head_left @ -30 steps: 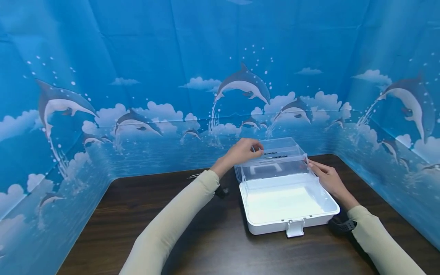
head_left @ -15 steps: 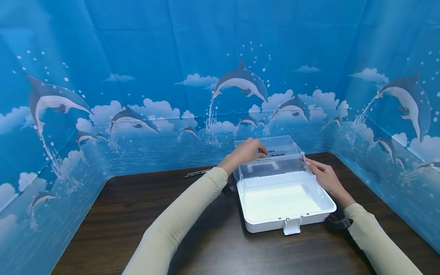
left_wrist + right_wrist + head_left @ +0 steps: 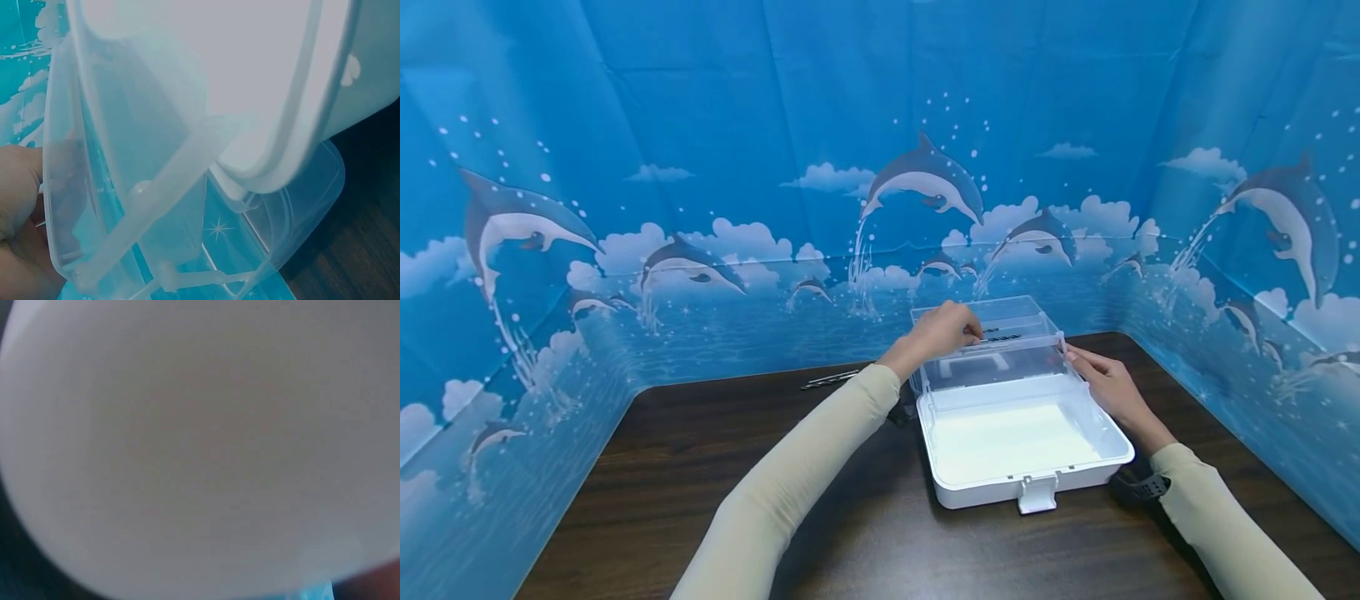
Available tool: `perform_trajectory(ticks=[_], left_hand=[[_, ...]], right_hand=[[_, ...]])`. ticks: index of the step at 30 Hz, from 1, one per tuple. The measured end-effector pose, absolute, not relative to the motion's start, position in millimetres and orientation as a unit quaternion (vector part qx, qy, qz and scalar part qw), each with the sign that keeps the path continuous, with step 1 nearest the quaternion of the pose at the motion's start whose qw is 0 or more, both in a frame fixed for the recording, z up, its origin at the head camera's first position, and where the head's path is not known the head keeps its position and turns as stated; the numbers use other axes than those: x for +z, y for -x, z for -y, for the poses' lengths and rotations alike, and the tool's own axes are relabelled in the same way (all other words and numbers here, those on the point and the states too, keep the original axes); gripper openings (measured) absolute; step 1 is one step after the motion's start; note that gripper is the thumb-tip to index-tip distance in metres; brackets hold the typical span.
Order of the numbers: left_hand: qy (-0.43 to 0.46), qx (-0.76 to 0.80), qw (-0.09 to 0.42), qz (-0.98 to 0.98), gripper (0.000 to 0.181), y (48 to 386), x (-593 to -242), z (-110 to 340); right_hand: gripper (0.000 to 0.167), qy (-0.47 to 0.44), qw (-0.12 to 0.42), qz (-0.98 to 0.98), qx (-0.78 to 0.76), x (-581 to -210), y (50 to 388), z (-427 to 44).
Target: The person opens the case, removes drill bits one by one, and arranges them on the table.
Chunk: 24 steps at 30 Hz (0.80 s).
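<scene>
In the head view a white storage box (image 3: 1022, 492) stands with its clear lid and clear tray (image 3: 1030, 342) raised at the back. My left hand (image 3: 938, 333) reaches over the tray, fingertips bent together at the shank end of a dark twist drill bit (image 3: 1004, 338). A thin bright sliver shows between thumb and fingers of that left hand (image 3: 19, 206) in the left wrist view. Another drill bit (image 3: 992, 330) lies just behind in the tray. My right hand (image 3: 1112, 390) grips the tray's right corner; its fingertips are partly hidden. White plastic fills most of the right wrist view.
More drill bits (image 3: 831, 380) lie on the dark wooden table (image 3: 700, 467), left of the box near the back edge. A latch (image 3: 1037, 494) hangs open at the box's front. A blue dolphin curtain (image 3: 737, 125) surrounds the table closely.
My left hand has moved slightly right and down to the nearer drill bit in the tray, its fingers closing together. The right hand keeps its place on the box. The head view has shifted slightly.
</scene>
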State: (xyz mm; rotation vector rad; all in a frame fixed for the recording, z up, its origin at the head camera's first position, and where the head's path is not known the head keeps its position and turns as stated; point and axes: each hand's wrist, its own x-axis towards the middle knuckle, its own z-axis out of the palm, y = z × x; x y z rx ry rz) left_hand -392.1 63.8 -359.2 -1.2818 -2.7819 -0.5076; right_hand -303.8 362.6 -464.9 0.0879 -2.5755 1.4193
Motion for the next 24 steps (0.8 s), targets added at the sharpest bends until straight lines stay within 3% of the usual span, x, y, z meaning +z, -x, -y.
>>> perform_trajectory(ticks=[24], left_hand=[[0.393,-0.208,0.016,0.896,0.014,396.6,-354.7,-28.1]], right_hand=[[0.068,-0.036,0.098,0.869,0.484,-465.9,302.1,-362.2]])
